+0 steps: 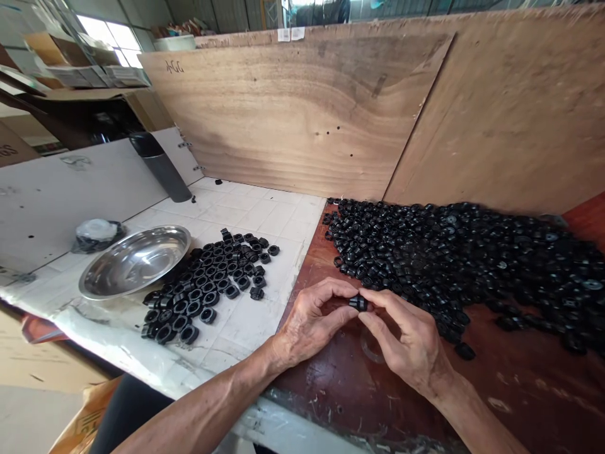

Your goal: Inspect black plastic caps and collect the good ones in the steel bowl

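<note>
Between the fingertips of both hands is a small black ribbed plastic nut (pixel 358 303), held just above the red-brown board (pixel 340 372). My left hand (pixel 314 318) pinches it from the left with thumb and forefinger. From the right, my right hand (pixel 409 334) grips its other side the same way; its fingers partly cover the piece. Beyond my right hand spreads a large heap of similar black plastic parts (pixel 425 246). To the left, on the white surface, lies a smaller group of black ring-shaped nuts (pixel 208 284), mostly with their openings upward.
A shiny steel bowl (pixel 137 261) sits tilted at the left, beside the nut group. Behind it are a clear plastic-wrapped item (pixel 97 233) and a dark flask (pixel 161 167) leaning on the side panel. A tall plywood board (pixel 302 113) closes off the back.
</note>
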`<state>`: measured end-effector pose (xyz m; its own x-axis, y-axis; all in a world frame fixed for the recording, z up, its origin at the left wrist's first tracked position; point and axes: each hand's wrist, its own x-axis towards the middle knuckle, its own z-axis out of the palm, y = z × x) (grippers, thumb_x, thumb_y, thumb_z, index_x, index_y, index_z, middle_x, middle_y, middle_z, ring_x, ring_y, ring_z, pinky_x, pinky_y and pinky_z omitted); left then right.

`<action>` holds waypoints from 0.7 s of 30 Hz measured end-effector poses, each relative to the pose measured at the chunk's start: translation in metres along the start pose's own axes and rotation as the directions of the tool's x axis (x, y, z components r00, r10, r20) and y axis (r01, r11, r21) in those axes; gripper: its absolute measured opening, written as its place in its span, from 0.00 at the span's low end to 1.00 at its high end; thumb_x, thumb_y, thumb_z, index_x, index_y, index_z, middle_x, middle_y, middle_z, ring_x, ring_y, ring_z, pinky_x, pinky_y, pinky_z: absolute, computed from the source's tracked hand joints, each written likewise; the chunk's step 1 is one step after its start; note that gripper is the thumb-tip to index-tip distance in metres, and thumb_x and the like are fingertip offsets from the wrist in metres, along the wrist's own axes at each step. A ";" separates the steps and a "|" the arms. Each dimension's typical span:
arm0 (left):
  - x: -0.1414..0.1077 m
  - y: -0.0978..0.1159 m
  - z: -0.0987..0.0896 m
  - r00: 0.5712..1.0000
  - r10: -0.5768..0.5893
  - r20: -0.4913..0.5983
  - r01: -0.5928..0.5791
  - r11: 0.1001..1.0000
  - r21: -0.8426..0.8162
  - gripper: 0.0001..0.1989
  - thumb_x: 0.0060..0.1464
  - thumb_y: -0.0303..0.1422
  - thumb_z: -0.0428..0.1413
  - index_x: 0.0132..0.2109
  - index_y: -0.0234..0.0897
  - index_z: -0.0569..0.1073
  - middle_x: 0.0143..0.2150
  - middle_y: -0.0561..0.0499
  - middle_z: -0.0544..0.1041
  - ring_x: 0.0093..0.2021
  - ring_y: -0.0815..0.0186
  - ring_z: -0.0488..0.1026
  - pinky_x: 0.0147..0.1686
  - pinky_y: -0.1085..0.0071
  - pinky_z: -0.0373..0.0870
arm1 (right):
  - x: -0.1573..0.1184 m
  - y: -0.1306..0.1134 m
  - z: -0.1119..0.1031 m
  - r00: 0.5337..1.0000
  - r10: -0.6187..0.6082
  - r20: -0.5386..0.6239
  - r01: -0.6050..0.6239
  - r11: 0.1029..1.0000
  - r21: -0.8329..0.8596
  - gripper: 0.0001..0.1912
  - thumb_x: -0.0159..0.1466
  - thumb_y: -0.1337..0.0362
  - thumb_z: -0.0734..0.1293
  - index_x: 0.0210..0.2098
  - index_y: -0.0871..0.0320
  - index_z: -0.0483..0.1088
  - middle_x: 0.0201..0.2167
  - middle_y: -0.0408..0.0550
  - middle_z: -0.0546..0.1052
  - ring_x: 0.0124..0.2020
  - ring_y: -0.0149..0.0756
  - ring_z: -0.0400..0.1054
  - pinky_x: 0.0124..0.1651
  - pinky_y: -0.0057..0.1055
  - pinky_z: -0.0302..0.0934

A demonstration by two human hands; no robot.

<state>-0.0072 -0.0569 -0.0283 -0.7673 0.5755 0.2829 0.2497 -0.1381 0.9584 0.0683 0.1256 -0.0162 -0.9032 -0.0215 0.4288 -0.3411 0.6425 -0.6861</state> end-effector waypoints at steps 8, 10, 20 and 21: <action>0.001 0.001 -0.002 1.000 0.001 -0.008 0.000 0.998 0.070 0.08 0.61 0.30 0.60 0.48 0.37 0.75 0.47 0.49 0.77 0.48 0.65 0.76 0.53 0.66 0.72 | 0.000 -0.004 0.000 0.995 0.102 0.008 -0.101 0.995 -0.006 0.20 0.71 0.58 0.62 0.24 0.58 0.64 0.19 0.40 0.63 0.21 0.26 0.57 0.27 0.28 0.54; 0.001 0.001 -0.003 1.000 -0.015 -0.025 0.017 0.995 0.095 0.08 0.61 0.31 0.60 0.47 0.37 0.75 0.47 0.49 0.77 0.48 0.65 0.76 0.53 0.66 0.72 | 0.002 -0.006 -0.001 0.992 0.123 -0.002 -0.123 0.992 -0.010 0.21 0.70 0.58 0.64 0.22 0.58 0.62 0.18 0.40 0.61 0.20 0.26 0.55 0.25 0.29 0.52; 0.000 0.003 -0.003 0.992 -0.125 0.005 0.124 0.991 0.047 0.08 0.62 0.32 0.60 0.47 0.37 0.76 0.46 0.50 0.78 0.47 0.66 0.76 0.52 0.69 0.72 | -0.006 0.004 0.010 0.968 0.248 0.035 -0.250 0.964 0.094 0.08 0.69 0.57 0.65 0.41 0.54 0.72 0.32 0.42 0.75 0.31 0.31 0.69 0.36 0.27 0.61; 0.000 0.003 -0.004 0.991 -0.132 0.017 0.131 0.990 0.044 0.08 0.62 0.32 0.59 0.47 0.38 0.76 0.46 0.50 0.78 0.47 0.66 0.76 0.52 0.69 0.72 | -0.007 0.004 0.012 0.959 0.279 0.050 -0.283 0.952 0.119 0.08 0.69 0.57 0.65 0.43 0.53 0.72 0.33 0.42 0.75 0.32 0.32 0.70 0.36 0.28 0.62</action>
<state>-0.0090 -0.0605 -0.0257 -0.7837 0.6019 0.1535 0.1728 -0.0261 0.9846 0.0698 0.1187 -0.0287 -0.9743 0.1206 0.1900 -0.0996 0.5261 -0.8446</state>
